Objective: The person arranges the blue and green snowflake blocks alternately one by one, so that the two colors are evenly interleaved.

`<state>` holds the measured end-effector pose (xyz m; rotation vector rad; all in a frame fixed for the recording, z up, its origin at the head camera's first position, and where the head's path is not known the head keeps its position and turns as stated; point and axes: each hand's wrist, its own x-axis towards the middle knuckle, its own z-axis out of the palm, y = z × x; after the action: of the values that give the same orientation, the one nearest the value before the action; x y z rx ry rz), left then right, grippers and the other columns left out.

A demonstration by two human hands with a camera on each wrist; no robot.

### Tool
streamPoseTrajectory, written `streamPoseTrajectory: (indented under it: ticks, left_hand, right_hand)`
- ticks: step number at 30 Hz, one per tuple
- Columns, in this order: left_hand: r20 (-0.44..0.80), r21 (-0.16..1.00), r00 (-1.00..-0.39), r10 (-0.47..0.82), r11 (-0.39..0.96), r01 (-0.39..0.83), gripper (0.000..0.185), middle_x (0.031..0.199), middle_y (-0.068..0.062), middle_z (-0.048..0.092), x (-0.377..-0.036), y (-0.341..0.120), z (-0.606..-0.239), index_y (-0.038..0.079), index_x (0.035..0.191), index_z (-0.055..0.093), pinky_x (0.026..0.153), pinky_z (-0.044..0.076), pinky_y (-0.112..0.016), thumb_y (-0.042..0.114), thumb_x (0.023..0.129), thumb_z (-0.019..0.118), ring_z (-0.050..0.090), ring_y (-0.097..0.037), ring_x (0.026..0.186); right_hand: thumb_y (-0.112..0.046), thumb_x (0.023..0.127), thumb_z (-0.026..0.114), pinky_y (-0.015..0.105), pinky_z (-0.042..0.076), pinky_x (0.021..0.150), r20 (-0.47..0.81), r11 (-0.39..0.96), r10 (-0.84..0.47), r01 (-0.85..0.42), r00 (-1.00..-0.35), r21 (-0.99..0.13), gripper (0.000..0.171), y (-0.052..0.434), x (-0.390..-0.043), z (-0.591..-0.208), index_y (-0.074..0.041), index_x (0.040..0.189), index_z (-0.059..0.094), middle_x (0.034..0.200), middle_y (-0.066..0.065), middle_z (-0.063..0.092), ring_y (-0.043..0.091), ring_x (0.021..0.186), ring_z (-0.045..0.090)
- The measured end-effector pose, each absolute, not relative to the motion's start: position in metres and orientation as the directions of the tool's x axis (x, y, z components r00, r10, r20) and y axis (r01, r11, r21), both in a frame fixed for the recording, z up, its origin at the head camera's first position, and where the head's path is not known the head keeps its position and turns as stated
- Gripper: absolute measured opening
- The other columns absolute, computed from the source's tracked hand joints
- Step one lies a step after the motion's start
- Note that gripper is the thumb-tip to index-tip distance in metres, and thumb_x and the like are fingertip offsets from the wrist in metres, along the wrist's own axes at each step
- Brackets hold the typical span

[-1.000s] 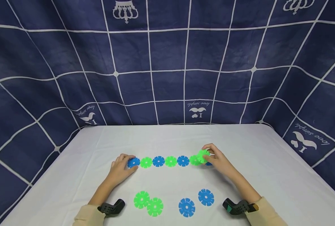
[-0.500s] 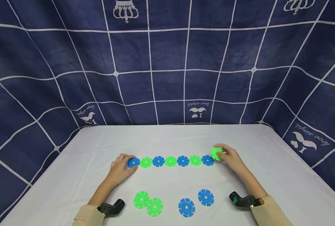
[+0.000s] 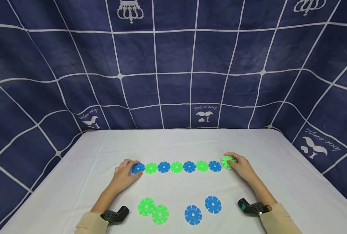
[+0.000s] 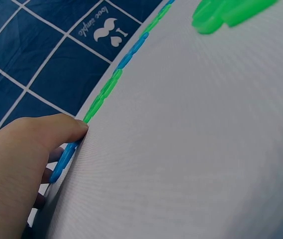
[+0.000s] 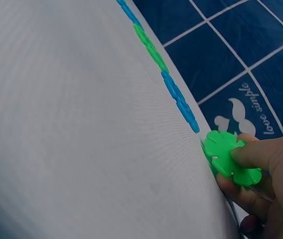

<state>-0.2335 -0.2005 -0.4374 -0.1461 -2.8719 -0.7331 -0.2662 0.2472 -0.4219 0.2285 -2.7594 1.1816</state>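
Note:
A row of alternating blue and green notched snowflake discs lies across the white table. At the row's left end my left hand (image 3: 125, 175) holds the blue disc (image 3: 138, 168), thumb on its near edge and fingers at its far side. My right hand (image 3: 241, 166) pinches a green disc (image 5: 224, 152) between thumb and fingers at the right end of the row. That green disc is tilted, its edge close beside the last blue disc (image 3: 215, 166). The thumb covers part of its face in the right wrist view.
Nearer the front, two green discs (image 3: 160, 214) overlap each other. Two more blue discs, one left (image 3: 193, 214) and one right (image 3: 213, 204), lie apart to their right. A dark blue checked curtain (image 3: 173, 81) hangs behind the table's far edge.
My right hand has carried the green disc rightward from above the row to beyond its right end, then lowered it a little. The left hand has stayed in place.

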Motion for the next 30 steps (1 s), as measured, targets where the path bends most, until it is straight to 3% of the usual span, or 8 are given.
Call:
streamPoseTrajectory:
  ticks: [7, 11, 17, 30]
  left_hand:
    - [0.195, 0.463, -0.980, 0.050, 0.876, 0.137, 0.050, 0.116, -0.012, 0.050, -0.234, -0.200, -0.436, 0.010, 0.122, 0.055, 0.081, 0.029, -0.041, 0.037, 0.081, 0.062, 0.046, -0.029, 0.108]
    - [0.198, 0.461, -0.979, 0.049, 0.877, 0.137, 0.050, 0.116, -0.012, 0.050, -0.233, -0.200, -0.436, 0.010, 0.121, 0.055, 0.081, 0.029, -0.040, 0.037, 0.081, 0.063, 0.046, -0.028, 0.107]
    - [0.203, 0.460, -0.978, 0.047, 0.877, 0.138, 0.049, 0.115, -0.011, 0.050, -0.232, -0.199, -0.437, 0.010, 0.121, 0.055, 0.081, 0.029, -0.041, 0.036, 0.081, 0.063, 0.046, -0.028, 0.108]
    - [0.211, 0.466, -0.977, 0.041, 0.874, 0.137, 0.050, 0.115, -0.013, 0.050, -0.231, -0.199, -0.438, 0.009, 0.121, 0.055, 0.083, 0.029, -0.043, 0.036, 0.080, 0.063, 0.046, -0.030, 0.108]
  right_hand:
    - [-0.011, 0.088, 0.055, 0.037, 0.042, 0.080, 0.196, 0.691, -0.086, -0.200, -0.977, -0.694, 0.028, 0.249, -0.267, -0.424, -0.004, 0.115, 0.059, 0.115, 0.019, 0.059, 0.025, 0.095, 0.053]
    - [-0.011, 0.086, 0.057, 0.041, 0.037, 0.084, 0.216, 0.711, -0.083, -0.210, -0.973, -0.671, 0.027, 0.251, -0.268, -0.427, -0.003, 0.112, 0.061, 0.111, 0.020, 0.057, 0.030, 0.100, 0.049]
    - [-0.012, 0.085, 0.057, 0.036, 0.024, 0.074, 0.211, 0.750, -0.076, -0.195, -0.974, -0.632, 0.023, 0.253, -0.265, -0.430, -0.007, 0.105, 0.066, 0.104, 0.016, 0.055, 0.024, 0.091, 0.042]
    - [-0.012, 0.084, 0.055, 0.036, 0.023, 0.074, 0.225, 0.753, -0.097, -0.220, -0.970, -0.621, 0.022, 0.251, -0.264, -0.432, -0.010, 0.102, 0.067, 0.103, 0.012, 0.057, 0.024, 0.090, 0.044]
